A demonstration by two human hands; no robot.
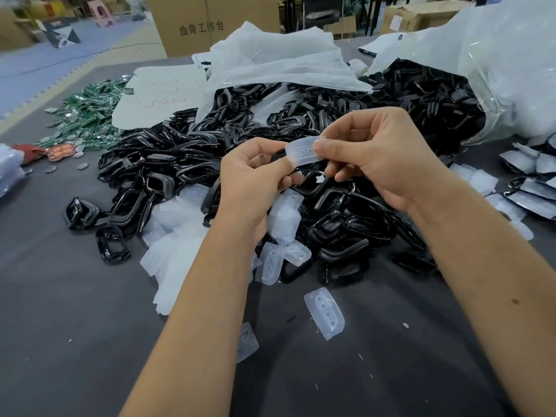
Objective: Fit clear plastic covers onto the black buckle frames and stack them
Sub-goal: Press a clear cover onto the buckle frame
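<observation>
Just above the middle of the frame, one clear cover (302, 152) is held between two hands. It is a translucent, milky oblong with rounded corners and a row of small round dimples along it. The right hand (376, 158) pinches its right end between thumb and curled fingers (323, 145); the left hand (252, 176) is curled round its left end together with one black buckle frame (278, 154), of which only a dark edge is seen behind the thumb. Behind and below the hands a heap of black frames (186, 164), glossy rounded rectangles too many to be counted, is spread over the grey counter (75, 296). A pile of loose covers (177, 236) lies at centre left, and two single covers (325, 313) lie apart in the lower middle. Finished pieces (529, 188) are laid at the right edge. Two plastic bags (496, 70) lie open at the top, green circuit boards (87, 112) at upper left, and one cardboard box (210, 22) at top centre.
</observation>
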